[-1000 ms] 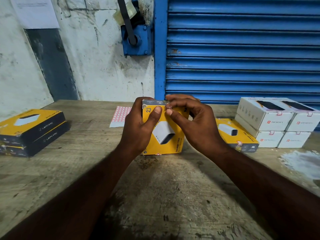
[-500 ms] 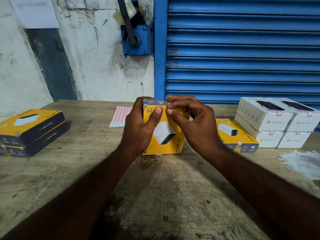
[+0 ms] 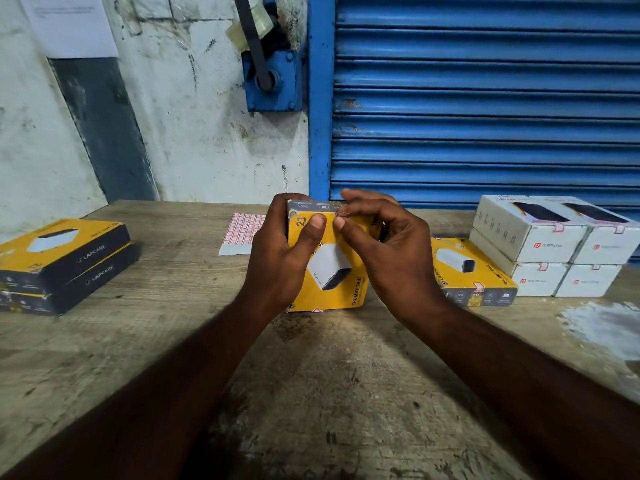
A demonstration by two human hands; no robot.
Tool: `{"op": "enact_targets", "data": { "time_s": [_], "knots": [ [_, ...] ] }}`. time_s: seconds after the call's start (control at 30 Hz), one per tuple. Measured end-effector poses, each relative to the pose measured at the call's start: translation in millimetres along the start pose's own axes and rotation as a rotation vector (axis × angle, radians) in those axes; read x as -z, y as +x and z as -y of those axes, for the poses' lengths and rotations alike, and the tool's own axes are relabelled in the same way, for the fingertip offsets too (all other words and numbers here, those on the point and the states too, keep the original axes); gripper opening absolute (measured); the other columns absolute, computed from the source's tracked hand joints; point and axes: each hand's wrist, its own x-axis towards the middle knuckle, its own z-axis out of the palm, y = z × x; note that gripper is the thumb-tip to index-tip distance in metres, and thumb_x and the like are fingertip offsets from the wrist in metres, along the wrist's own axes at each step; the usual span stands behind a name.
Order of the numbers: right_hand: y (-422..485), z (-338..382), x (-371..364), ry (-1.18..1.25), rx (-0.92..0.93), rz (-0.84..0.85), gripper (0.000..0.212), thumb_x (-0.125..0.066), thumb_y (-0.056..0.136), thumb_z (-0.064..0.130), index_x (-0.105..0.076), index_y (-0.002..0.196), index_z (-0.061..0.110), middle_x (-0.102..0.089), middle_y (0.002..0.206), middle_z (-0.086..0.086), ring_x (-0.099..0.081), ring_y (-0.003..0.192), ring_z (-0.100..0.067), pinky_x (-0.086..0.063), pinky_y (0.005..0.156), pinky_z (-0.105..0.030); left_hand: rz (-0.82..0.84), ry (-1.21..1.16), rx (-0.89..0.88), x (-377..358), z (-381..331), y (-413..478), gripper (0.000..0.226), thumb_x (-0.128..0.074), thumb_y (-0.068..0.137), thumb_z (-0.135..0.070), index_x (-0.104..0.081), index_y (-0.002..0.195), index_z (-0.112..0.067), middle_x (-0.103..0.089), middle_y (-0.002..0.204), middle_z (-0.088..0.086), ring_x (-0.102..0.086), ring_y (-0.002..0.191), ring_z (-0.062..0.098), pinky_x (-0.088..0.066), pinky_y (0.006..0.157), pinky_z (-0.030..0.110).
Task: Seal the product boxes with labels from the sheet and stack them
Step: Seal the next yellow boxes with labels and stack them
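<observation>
The left hand (image 3: pixel 280 258) hides the left side of the upright yellow box (image 3: pixel 329 271) and the right side of the label sheet (image 3: pixel 240 232); its fingers are out of sight behind the box. The right hand (image 3: pixel 391 254) covers that box's upper right and part of the flat yellow box (image 3: pixel 471 271). The wall notice (image 3: pixel 69 22) is cut by the top edge, its print too small to read. The rightmost white box (image 3: pixel 609 237) runs off the right edge.

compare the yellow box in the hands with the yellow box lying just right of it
Pose: the held box stands on edge; the flat box lies face up.
Contact: the left hand and right hand grip the held box; no hand holds the flat box.
Label: the held box's label sits at its top edge; the flat box's label on its near edge.
Both are yellow with a white device pictured.
</observation>
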Motion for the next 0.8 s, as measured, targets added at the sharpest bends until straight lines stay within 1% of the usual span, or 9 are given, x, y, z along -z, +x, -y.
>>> {"op": "enact_targets", "data": {
  "time_s": [0.07,0.13,0.27,0.37,0.43,0.53,0.63,0.73,0.8],
  "knots": [
    [-0.1,0.3,-0.1,0.003,0.0,-0.002,0.013,-0.076,0.087,0.006,-0.076,0.098,0.013,-0.071,0.119,0.001,-0.063,0.116,-0.005,-0.05,0.1,-0.023,0.006,-0.006,0.002,0.4,-0.2,0.1,0.04,-0.054,0.089,-0.056,-0.055,0.113,-0.023,-0.072,0.096,-0.002,-0.071,0.089,0.016,-0.057,0.084,0.046],
    [0.2,0.4,0.2,-0.008,0.002,-0.004,0.012,-0.076,0.088,0.007,-0.076,0.098,0.013,-0.071,0.119,0.002,-0.064,0.116,-0.005,-0.05,0.101,-0.025,0.008,-0.006,-0.004,1.0,-0.1,0.8,0.041,-0.054,0.089,-0.056,-0.055,0.112,-0.022,-0.072,0.095,-0.002,-0.071,0.089,0.016,-0.057,0.084,0.046],
    [0.4,0.4,0.9,-0.011,-0.012,0.001,0.012,-0.076,0.089,0.011,-0.076,0.1,0.015,-0.072,0.118,0.005,-0.064,0.117,-0.006,-0.051,0.104,-0.036,0.018,0.007,-0.019,2.3,-0.5,1.8,0.032,-0.055,0.088,-0.056,-0.053,0.107,-0.031,-0.071,0.093,-0.002,-0.07,0.086,0.015,-0.057,0.081,0.043],
    [1.5,0.5,1.9,-0.038,-0.016,0.017,0.012,-0.076,0.09,0.016,-0.076,0.101,0.02,-0.071,0.118,0.009,-0.063,0.118,-0.007,-0.051,0.104,-0.042,0.034,0.009,-0.026,3.5,-1.2,2.2,0.03,-0.054,0.087,-0.056,-0.052,0.106,-0.033,-0.07,0.092,-0.004,-0.069,0.085,0.012,-0.056,0.079,0.038],
    [2.6,1.4,2.9,-0.046,-0.022,0.024,0.013,-0.076,0.09,0.017,-0.076,0.102,0.022,-0.071,0.118,0.01,-0.063,0.118,-0.007,-0.051,0.103,-0.044,0.042,0.009,-0.027,3.8,-1.0,2.4,0.03,-0.055,0.087,-0.056,-0.052,0.107,-0.033,-0.07,0.094,-0.005,-0.069,0.085,0.011,-0.056,0.079,0.037],
    [2.6,2.8,2.8,-0.051,-0.035,0.027,0.014,-0.076,0.09,0.019,-0.075,0.102,0.027,-0.071,0.118,0.012,-0.063,0.118,-0.006,-0.052,0.103,-0.044,0.052,0.003,-0.023,4.5,-0.2,3.2,0.03,-0.055,0.088,-0.056,-0.053,0.107,-0.033,-0.07,0.096,-0.004,-0.069,0.086,0.012,-0.057,0.079,0.039],
    [2.7,3.8,3.0,-0.063,-0.045,0.032,0.017,-0.076,0.09,0.02,-0.075,0.106,0.026,-0.071,0.118,0.013,-0.063,0.117,-0.005,-0.053,0.102,-0.042,0.059,0.002,-0.026,4.9,-0.1,3.4,0.031,-0.055,0.088,-0.056,-0.053,0.108,-0.032,-0.07,0.096,-0.005,-0.069,0.086,0.011,-0.057,0.079,0.039],
    [4.6,6.8,4.7,-0.032,-0.071,0.042,0.035,-0.078,0.088,0.018,-0.069,0.122,0.022,-0.072,0.118,0.011,-0.065,0.113,-0.003,-0.056,0.098,-0.032,0.062,-0.008,-0.012,5.1,-0.2,3.2,0.032,-0.056,0.089,-0.053,-0.053,0.109,-0.029,-0.071,0.096,-0.001,-0.071,0.087,0.015,-0.058,0.08,0.043],
    [5.5,7.5,5.4,-0.027,-0.075,0.051,0.041,-0.078,0.088,0.017,-0.065,0.127,0.021,-0.071,0.12,0.011,-0.065,0.114,-0.001,-0.054,0.097,-0.026,0.063,-0.013,0.001,5.5,-0.6,3.3,0.031,-0.057,0.089,-0.051,-0.053,0.11,-0.029,-0.072,0.096,0.0,-0.071,0.088,0.016,-0.059,0.081,0.045]
  ]
}}
